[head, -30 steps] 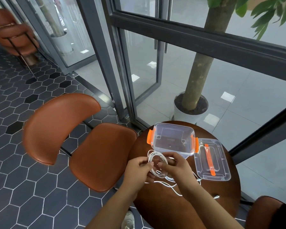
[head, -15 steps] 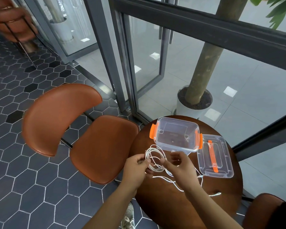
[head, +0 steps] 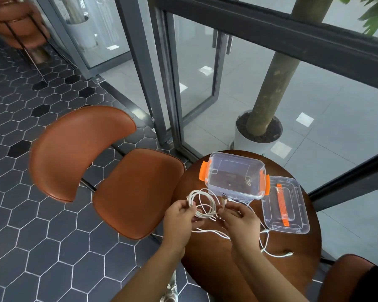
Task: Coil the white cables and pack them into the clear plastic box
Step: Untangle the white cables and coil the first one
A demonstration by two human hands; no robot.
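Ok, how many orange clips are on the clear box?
2. One orange clip sits on the left end of the clear box, the other on its right end, next to the lid. None appears hidden.

Clear glossy plastic box [head: 235, 177]; smooth dark wood table [head: 292, 275]; brown leather-like chair [head: 135, 192].

Left hand [head: 179, 217], right hand [head: 239, 220], both curled.
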